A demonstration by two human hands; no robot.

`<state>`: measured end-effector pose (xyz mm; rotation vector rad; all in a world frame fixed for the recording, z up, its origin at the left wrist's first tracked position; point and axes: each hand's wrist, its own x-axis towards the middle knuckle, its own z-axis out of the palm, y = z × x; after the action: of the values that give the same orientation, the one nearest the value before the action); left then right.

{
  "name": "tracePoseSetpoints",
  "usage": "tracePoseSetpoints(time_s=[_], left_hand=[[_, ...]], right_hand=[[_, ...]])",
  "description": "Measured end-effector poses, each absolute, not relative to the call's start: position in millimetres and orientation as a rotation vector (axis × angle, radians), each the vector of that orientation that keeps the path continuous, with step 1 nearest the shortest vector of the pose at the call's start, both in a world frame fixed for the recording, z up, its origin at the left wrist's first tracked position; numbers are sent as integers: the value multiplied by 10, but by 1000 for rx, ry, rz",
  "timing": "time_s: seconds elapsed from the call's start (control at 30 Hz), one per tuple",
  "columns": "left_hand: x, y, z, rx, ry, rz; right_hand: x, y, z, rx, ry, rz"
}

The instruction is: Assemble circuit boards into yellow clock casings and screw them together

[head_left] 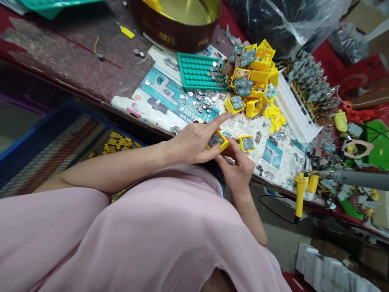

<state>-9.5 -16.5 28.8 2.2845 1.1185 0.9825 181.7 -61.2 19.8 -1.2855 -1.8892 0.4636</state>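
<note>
A small yellow plastic case [224, 143] with a grey part inside is held between both hands at the table's front edge. My left hand [194, 140] is closed around its left side, with the index finger stretched out past it. My right hand [238, 164] pinches the right side of that case. Just beyond the right fingers, another yellow case with a grey insert [247, 143] lies on the printed cardboard [179, 109]. Farther back is a heap of yellow cases [258, 77], some holding grey parts. Loose button cells [205, 106] lie scattered left of the heap.
A teal tray [194, 71] holds several button cells. Behind it stands a round brown tin [173, 30]. Small yellow pieces [274, 117] and a white strip rack [296, 107] are to the right. A yellow-handled tool [300, 196] hangs at the right edge. A blue crate [65, 111] sits below left.
</note>
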Motion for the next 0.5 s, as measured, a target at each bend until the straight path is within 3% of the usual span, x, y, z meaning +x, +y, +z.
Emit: tracePoseSetpoints(time_s=[0.5], left_hand=[[-227, -116, 462, 2216, 1036, 776]], right_hand=[[1828, -534, 347, -1076, -2244, 61]])
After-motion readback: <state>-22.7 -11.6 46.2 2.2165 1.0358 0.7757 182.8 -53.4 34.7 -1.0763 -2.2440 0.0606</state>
